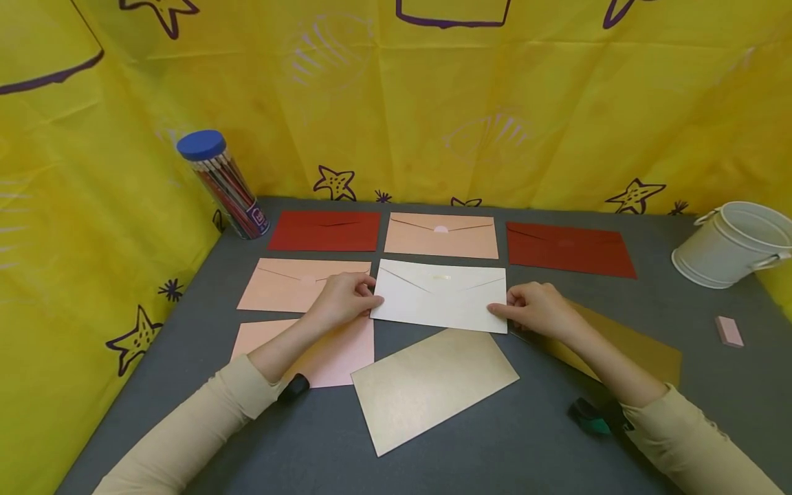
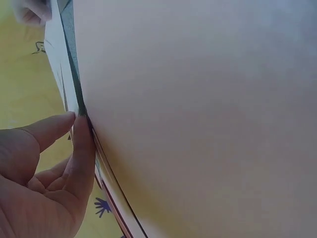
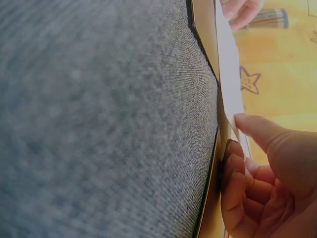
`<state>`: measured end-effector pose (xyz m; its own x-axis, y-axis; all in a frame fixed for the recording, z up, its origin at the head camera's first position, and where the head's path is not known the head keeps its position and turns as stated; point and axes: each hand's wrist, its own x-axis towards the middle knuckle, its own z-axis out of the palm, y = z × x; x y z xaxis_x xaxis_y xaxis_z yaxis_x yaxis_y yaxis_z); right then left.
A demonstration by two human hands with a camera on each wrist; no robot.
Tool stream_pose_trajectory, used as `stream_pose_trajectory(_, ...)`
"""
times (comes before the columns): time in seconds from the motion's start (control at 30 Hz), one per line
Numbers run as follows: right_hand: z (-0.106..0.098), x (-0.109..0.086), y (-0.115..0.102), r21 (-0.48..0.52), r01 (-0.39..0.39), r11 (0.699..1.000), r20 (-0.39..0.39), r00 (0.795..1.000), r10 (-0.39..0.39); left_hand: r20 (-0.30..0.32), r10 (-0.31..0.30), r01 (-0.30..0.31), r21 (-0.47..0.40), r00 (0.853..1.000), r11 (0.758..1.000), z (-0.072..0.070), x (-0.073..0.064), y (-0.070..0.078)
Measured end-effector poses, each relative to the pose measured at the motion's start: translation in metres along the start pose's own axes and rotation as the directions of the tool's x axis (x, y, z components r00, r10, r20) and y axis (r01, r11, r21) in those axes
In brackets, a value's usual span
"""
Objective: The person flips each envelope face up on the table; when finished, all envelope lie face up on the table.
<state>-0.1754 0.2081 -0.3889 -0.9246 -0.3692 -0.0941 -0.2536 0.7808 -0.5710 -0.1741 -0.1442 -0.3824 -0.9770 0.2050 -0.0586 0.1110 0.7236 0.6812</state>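
A white envelope (image 1: 441,302), flap side up, lies in the middle of the arrangement, its near edge close to a gold envelope (image 1: 433,392). My left hand (image 1: 343,297) pinches its left end between thumb and fingers, over a peach envelope (image 1: 278,283). At the right end my right hand (image 1: 537,308) pinches the same envelope. In the right wrist view the thumb (image 3: 260,130) presses on the white paper with fingers curled behind it. The left wrist view shows the left thumb (image 2: 54,126) and forefinger meeting at the envelope's edge.
Behind lie a red envelope (image 1: 328,232), a peach one (image 1: 441,240) and another red one (image 1: 569,251). A pink envelope (image 1: 337,354) and a darker gold one (image 1: 637,347) flank the front. Around stand a pencil tub (image 1: 225,185), a white bucket (image 1: 718,247) and an eraser (image 1: 730,331).
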Motion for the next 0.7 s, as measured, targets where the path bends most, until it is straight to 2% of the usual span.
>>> stream_pose_trajectory(0.23,0.0008,0.0041,0.0038,-0.026,0.007,1.000,0.009,1.000,-0.007,0.007,0.010,-0.010,0.051,1.000,0.999,0.0017,-0.0006,0.0039)
stream_pose_trajectory(0.43,0.0005,0.0074,0.0030,-0.047,0.009,0.999,0.016,1.000,-0.009,0.010,-0.009,0.009,0.056,1.000,0.998,0.0023,-0.0004,0.0055)
stream_pose_trajectory(0.7,0.0001,0.0095,0.0009,-0.068,0.021,0.997,0.003,1.000,-0.021,0.007,0.009,-0.009,0.070,1.000,0.997,0.0031,-0.0001,0.0040)
